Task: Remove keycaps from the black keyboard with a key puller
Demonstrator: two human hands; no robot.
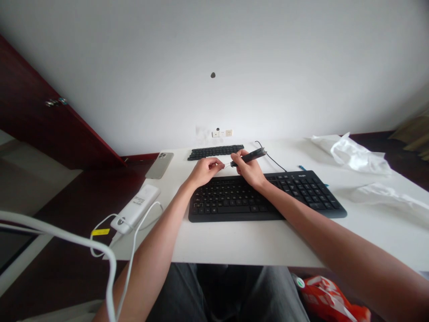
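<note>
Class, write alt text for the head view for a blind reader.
The right hand holds a slim black tool and the left hand pinches at its tip, above a black keyboard on a white table. A phone and power bank lie left.

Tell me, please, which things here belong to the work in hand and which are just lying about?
In hand: black tool in the right hand; thin white piece pinched by the left hand; large black keyboard beneath them, probably.
Lying about: small keyboard, phone, power bank, plastic bags.

Plain white wall (268, 67) with sockets (222, 133), dark red door (50, 129), white desk (234, 243), dark floor (87, 192)
</note>
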